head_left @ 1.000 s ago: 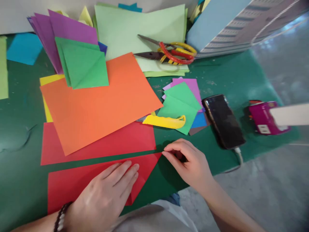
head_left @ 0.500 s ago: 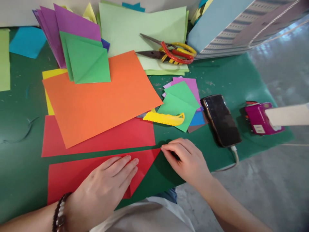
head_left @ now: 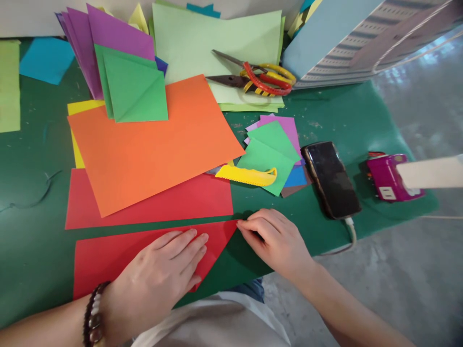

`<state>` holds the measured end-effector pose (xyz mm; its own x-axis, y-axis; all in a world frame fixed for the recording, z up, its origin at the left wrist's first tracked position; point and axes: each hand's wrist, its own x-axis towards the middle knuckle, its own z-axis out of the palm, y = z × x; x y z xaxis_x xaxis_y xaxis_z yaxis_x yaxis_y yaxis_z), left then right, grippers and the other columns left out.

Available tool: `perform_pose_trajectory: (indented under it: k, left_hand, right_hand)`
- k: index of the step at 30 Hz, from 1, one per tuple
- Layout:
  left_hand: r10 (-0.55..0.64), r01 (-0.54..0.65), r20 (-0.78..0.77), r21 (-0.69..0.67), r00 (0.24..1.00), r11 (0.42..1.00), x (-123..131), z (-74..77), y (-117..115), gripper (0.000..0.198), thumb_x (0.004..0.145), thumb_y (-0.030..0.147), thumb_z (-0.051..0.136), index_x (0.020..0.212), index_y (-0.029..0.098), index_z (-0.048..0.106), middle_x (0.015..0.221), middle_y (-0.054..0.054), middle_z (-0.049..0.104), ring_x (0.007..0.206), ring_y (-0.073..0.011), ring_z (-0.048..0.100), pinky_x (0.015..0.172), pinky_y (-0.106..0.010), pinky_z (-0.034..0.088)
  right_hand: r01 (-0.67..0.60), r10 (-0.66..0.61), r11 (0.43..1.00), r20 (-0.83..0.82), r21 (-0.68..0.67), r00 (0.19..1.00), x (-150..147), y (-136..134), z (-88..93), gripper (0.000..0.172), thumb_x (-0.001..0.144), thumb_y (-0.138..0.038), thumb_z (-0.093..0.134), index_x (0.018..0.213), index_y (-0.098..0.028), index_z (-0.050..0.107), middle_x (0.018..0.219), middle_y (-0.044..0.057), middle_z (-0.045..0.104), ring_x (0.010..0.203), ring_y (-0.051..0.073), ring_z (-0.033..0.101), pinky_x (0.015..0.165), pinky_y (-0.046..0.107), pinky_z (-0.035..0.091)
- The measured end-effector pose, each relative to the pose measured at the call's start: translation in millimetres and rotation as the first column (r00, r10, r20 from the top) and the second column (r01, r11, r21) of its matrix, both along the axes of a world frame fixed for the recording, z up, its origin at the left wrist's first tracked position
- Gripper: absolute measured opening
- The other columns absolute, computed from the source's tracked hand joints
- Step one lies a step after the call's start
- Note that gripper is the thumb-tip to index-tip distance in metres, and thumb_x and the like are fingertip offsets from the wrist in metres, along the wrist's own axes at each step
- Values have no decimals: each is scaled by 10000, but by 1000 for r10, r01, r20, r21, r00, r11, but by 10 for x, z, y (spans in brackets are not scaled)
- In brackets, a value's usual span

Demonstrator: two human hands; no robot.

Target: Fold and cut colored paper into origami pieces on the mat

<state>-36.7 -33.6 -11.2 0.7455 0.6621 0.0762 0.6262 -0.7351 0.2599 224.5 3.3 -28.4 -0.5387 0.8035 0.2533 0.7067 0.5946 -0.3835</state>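
A red sheet of paper [head_left: 119, 255] lies near the front edge of the green table [head_left: 325, 120], its right end folded to a slanted point. My left hand [head_left: 162, 274] lies flat on it, fingers stretched out and pressing the fold. My right hand [head_left: 275, 238] pinches the paper's pointed right corner with curled fingers. A second red sheet [head_left: 181, 202] lies just behind, partly under a large orange sheet [head_left: 152, 144].
A yellow cutter [head_left: 248, 176] rests on small coloured squares [head_left: 271, 154]. A black phone [head_left: 331, 178] with a cable and a magenta device [head_left: 388, 180] sit to the right. Scissors [head_left: 260, 77] lie on light green sheets. Folded green paper [head_left: 133, 91] and purple sheets [head_left: 101, 43] lie at the back left.
My right hand has slid slightly left along with the red paper's corner. The left hand stays flat on the sheet; the view has shifted a little.
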Motion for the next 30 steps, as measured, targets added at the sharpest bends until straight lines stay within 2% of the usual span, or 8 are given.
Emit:
perform_pose_trajectory:
  k: [9,18,30]
  left_hand:
    - [-7,6,-19,-21,1000,1000,16,50,20,367,1018,303,359,1275,136,561,1326,-18,592,1219,-182,511,1035,-339,368]
    - [-45,44,-38,-44,998,998,-6,32,13,401,971,326,485,1317,126,523,1373,-37,550,1254,-201,489,1071,-347,360]
    - [-9,9,-1,-31,1000,999,30,63,18,348,986,310,451,1243,111,576,1317,-37,597,1231,-187,512,1075,-327,361]
  right_hand:
    - [-81,80,996,-10,-48,997,-34,-20,13,107,895,-102,543,833,-189,543,727,23,609,685,146,556,620,289,416]
    - [-140,140,988,5,-67,990,-162,-86,71,129,912,-130,518,807,-185,568,696,11,605,649,138,554,582,291,353]
    - [-199,197,977,-25,-81,980,-368,-313,37,198,904,-99,490,750,-177,587,635,0,582,623,139,509,590,307,322]
